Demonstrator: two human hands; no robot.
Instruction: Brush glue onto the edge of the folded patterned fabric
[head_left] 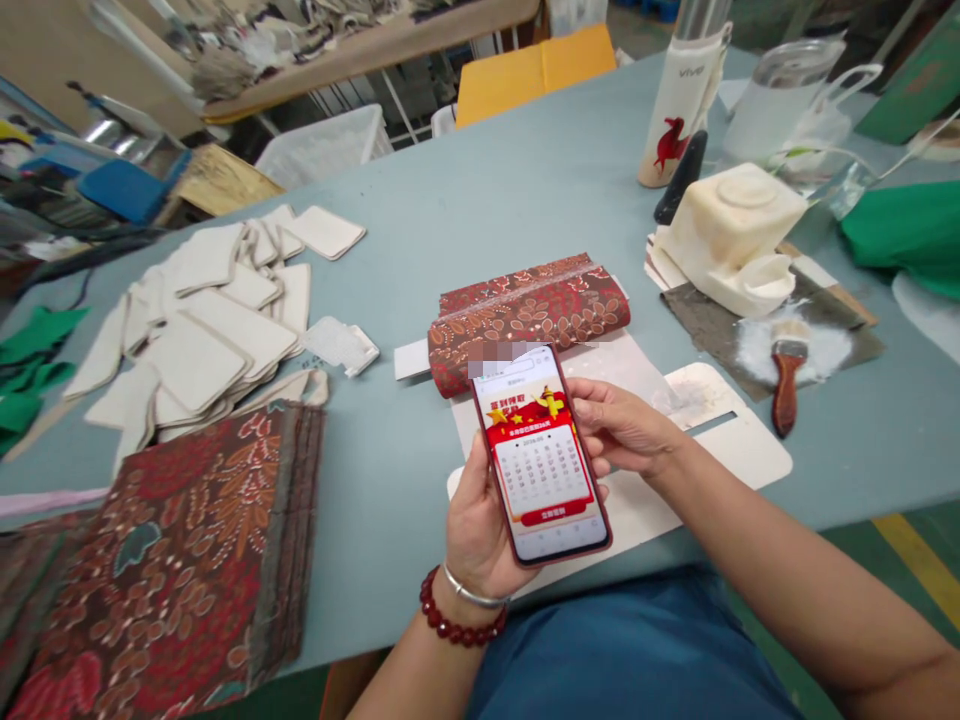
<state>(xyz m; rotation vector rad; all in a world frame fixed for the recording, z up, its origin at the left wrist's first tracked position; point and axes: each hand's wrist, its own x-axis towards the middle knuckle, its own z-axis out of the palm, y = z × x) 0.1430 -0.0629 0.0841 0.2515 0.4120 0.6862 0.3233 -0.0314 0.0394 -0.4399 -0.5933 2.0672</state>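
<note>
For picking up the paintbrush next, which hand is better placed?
Probably the right hand: it lies nearer the paintbrush, while the left hand, farther away, cradles the smartphone.

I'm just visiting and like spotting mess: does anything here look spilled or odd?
Yes: white residue is smeared over part of the dark sheet on the right, with the brush lying bristles-first in it. It may be a spill or just drippings. The phone also looks out of place amid patterned fabric.

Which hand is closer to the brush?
Right. The right hand is at the phone's right edge, on the side facing the brush; the left hand is farther from the brush, holding the phone's opposite side.
</note>
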